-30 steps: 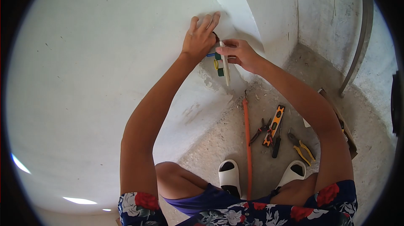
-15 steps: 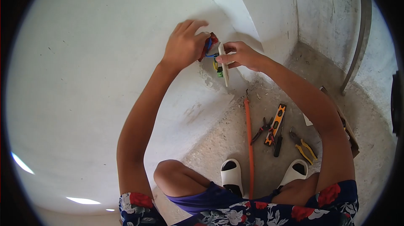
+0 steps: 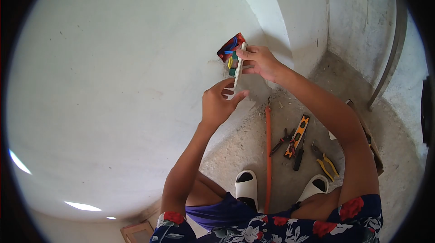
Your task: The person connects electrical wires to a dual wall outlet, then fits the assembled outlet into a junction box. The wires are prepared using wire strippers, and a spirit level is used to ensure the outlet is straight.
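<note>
My right hand [image 3: 263, 63] grips a white wall socket plate [image 3: 239, 72] by its upper part, thumb on one side and fingers on the other. The plate stands edge-on to me, its back with green terminal blocks [image 3: 232, 72] turned to the wall. A yellow wire [image 3: 229, 62] and blue wires [image 3: 232, 43] run between it and a red wall box [image 3: 224, 54] sunk in the wall. My left hand [image 3: 219, 103] is open just below, thumb and fingers spread, its fingertips right at the plate's lower end.
On the concrete floor lie an orange conduit [image 3: 268, 152], a yellow level [image 3: 297, 136], dark pliers [image 3: 282, 141], a black-handled screwdriver [image 3: 298, 159] and yellow-handled pliers [image 3: 325, 160]. A cardboard box [image 3: 375, 152] stands at the right, partly behind my right arm. The white wall [image 3: 113, 84] fills the left.
My left hand has left the wall box and come down to the lower end of the plate. My right hand keeps its hold on the plate. The red box shows more fully.
</note>
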`<state>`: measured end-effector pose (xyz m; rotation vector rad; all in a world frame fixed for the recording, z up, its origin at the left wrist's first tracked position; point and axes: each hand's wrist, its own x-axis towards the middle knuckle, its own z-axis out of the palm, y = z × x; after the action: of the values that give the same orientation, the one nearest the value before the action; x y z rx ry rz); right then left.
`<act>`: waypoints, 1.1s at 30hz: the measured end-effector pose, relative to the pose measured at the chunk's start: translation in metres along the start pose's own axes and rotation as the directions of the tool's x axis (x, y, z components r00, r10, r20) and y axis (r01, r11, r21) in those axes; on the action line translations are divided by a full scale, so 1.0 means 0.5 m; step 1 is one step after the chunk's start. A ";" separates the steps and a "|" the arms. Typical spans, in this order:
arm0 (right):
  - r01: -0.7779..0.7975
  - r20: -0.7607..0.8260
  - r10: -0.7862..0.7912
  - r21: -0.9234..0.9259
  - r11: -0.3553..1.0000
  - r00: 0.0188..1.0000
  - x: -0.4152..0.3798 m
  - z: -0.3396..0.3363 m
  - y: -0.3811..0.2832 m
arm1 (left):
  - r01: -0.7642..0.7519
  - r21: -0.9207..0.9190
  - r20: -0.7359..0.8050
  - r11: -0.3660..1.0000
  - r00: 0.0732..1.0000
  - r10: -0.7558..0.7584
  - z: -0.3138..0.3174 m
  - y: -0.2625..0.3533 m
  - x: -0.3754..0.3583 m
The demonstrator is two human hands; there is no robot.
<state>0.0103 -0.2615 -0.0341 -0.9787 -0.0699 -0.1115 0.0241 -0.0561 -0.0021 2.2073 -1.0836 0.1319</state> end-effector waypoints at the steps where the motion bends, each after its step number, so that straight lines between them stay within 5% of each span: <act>1: 0.020 -0.014 -0.020 0.031 0.999 1.000 0.005 0.003 -0.002 | 0.003 0.001 -0.009 1.000 1.000 -0.003 0.007 -0.004 0.007; 4: 0.043 -0.029 -0.041 0.076 0.996 0.999 0.016 0.006 -0.003 | -0.021 0.047 -0.154 0.999 0.988 0.028 0.021 -0.028 0.027; 6: 0.035 -0.038 -0.032 0.083 0.996 0.999 0.023 0.009 -0.005 | -0.159 0.084 -0.270 0.984 0.947 0.176 0.026 -0.036 0.039; 19: 0.021 -0.317 -0.042 -0.070 0.997 0.948 0.025 0.028 -0.024 | -0.067 0.259 -0.207 0.964 0.971 0.124 -0.003 -0.027 0.078; 27: 0.024 -0.112 -0.030 -0.051 0.998 0.993 0.010 -0.049 -0.010 | -0.091 0.243 -0.062 0.966 0.992 0.109 0.019 -0.023 0.055; 33: 0.030 -0.046 -0.030 -0.003 1.000 0.999 0.011 -0.063 0.002 | -0.155 0.200 -0.114 0.968 0.977 0.180 0.022 -0.042 0.048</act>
<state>0.0162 -0.2873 -0.0518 -0.9770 -0.0425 -0.1614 0.0528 -0.0698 -0.0130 2.2342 -1.2261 0.4662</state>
